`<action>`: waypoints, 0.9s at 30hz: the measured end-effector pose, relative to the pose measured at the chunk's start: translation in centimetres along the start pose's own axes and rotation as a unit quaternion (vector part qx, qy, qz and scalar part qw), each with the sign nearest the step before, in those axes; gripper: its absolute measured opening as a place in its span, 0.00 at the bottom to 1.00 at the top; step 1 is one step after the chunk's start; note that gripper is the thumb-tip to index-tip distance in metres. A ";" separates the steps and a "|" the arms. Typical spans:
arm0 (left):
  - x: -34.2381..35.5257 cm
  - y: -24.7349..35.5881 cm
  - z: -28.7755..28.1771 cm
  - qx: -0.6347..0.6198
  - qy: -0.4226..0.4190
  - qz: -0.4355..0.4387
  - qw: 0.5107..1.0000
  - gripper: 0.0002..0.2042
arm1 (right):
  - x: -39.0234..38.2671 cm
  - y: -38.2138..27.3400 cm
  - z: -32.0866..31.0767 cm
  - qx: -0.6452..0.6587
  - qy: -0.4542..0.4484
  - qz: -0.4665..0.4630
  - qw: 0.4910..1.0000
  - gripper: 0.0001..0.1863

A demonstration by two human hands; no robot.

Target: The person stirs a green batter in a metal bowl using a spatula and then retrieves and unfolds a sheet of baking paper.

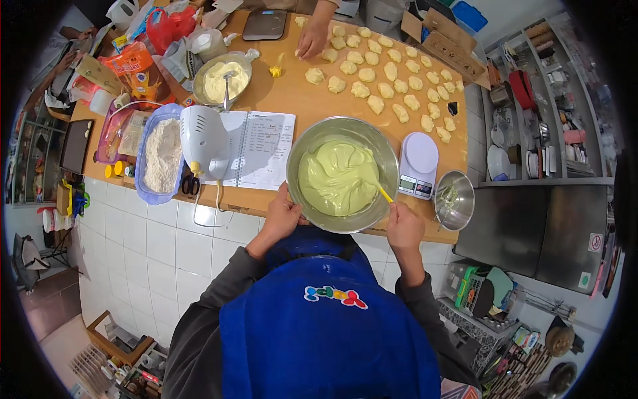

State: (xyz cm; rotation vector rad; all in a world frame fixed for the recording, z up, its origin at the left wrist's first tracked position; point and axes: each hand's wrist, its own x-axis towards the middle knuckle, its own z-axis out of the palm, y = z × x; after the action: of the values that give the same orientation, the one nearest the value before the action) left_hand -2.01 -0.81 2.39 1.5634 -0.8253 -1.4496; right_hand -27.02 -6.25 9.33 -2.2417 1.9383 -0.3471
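A large steel bowl (302,149) of pale green batter (332,176) rests at the table's front edge. My left hand (286,211) grips the bowl's lower left rim, fingers curled around it. In my right hand (404,223), closed at the lower right of the bowl, is a yellow-handled spatula (384,191), its head sunk in the batter. A kitchen scale (420,156) and a small steel bowl (458,209) stand to the right. An open notebook (262,146) and a white hand mixer (199,139) lie to the left.
Many dough pieces (359,88) cover the back of the wooden table (266,93), where another person's hand (311,41) reaches in. A blue tub of flour (147,173), a bowl with cream (224,80) and packages (133,66) crowd the left. Shelves (538,120) stand at the right.
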 end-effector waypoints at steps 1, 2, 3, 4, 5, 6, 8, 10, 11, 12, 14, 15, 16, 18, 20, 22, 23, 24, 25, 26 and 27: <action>0.0 0.0 0.1 0.008 -0.001 0.003 1.000 0.31 | -0.1 -0.3 0.3 -0.005 0.014 0.017 1.000 0.13; 0.0 -0.1 0.3 0.015 -0.001 0.006 1.000 0.30 | -0.2 -0.5 0.7 -0.010 0.018 0.030 0.999 0.13; -0.1 -0.3 0.3 0.008 -0.004 0.006 1.000 0.30 | -0.3 -0.6 1.2 -0.015 0.021 0.044 0.999 0.13; -0.2 -0.4 0.4 0.001 -0.008 0.006 1.000 0.30 | -0.3 -0.7 1.6 -0.019 0.025 0.058 0.998 0.12; -0.2 -0.4 0.5 -0.006 -0.012 0.007 1.000 0.31 | -0.3 -1.0 1.9 -0.024 0.036 0.050 0.998 0.12; -0.2 -0.3 0.5 -0.007 -0.012 0.009 1.000 0.30 | -0.1 -1.3 2.2 -0.030 0.047 0.042 0.998 0.12; -0.3 0.4 0.5 -0.009 -0.016 0.014 1.000 0.30 | 0.1 -1.5 2.7 -0.046 0.058 0.037 0.997 0.11; -0.2 0.0 0.4 -0.016 -0.024 0.005 1.000 0.30 | 0.3 -1.4 3.4 -0.067 0.058 0.042 0.995 0.10; -0.1 -0.1 0.3 -0.020 -0.028 0.001 0.999 0.29 | 0.4 -1.3 3.9 -0.071 0.062 0.036 0.995 0.10; -0.1 -0.2 0.2 -0.018 -0.027 -0.003 0.999 0.30 | 0.5 -1.1 4.4 -0.076 0.066 0.030 0.994 0.10; -0.2 0.1 0.2 -0.014 -0.025 -0.013 1.000 0.30 | 1.0 -0.8 5.2 -0.072 0.061 0.011 0.995 0.10; -0.2 0.2 0.1 -0.008 -0.032 -0.008 0.999 0.30 | 1.4 -0.6 5.4 -0.063 0.053 -0.001 0.997 0.10; -0.2 0.3 0.1 -0.001 -0.040 -0.004 0.999 0.31 | 1.8 -0.4 5.5 -0.055 0.045 -0.012 0.997 0.11; -0.1 0.4 0.0 0.004 -0.047 -0.001 0.999 0.32 | 2.9 0.6 6.2 -0.020 0.033 -0.062 0.997 0.10; 0.1 0.1 0.0 0.002 -0.046 -0.003 0.999 0.32 | 3.6 0.8 6.4 0.012 0.014 -0.115 0.993 0.09; 0.3 -0.3 -0.1 -0.015 -0.040 -0.012 0.999 0.32 | 4.0 0.7 6.2 0.044 -0.011 -0.171 0.984 0.08; 0.3 -0.4 -0.1 -0.024 -0.038 -0.016 0.999 0.32 | 3.8 0.5 6.0 0.049 -0.028 -0.183 0.982 0.08; 0.3 -0.5 0.1 -0.028 -0.038 -0.010 0.999 0.32 | 3.3 0.2 5.7 0.054 -0.045 -0.194 0.978 0.08; 0.3 -0.5 0.1 -0.032 -0.036 -0.004 0.999 0.32 | 3.0 -0.2 5.3 0.061 -0.062 -0.207 0.974 0.07; 0.2 -0.4 0.1 -0.035 -0.033 0.001 0.999 0.32 | 2.7 -0.6 4.5 0.057 -0.060 -0.209 0.974 0.07; 0.2 -0.3 0.1 -0.032 -0.030 0.002 0.999 0.32 | 2.3 -1.1 3.4 0.053 -0.058 -0.212 0.974 0.06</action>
State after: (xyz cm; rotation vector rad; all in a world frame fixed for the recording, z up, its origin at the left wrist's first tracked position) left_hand -2.12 -0.85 2.00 1.4767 -0.8092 -1.5112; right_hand -24.74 -8.43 6.57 -2.5259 1.3415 -0.3505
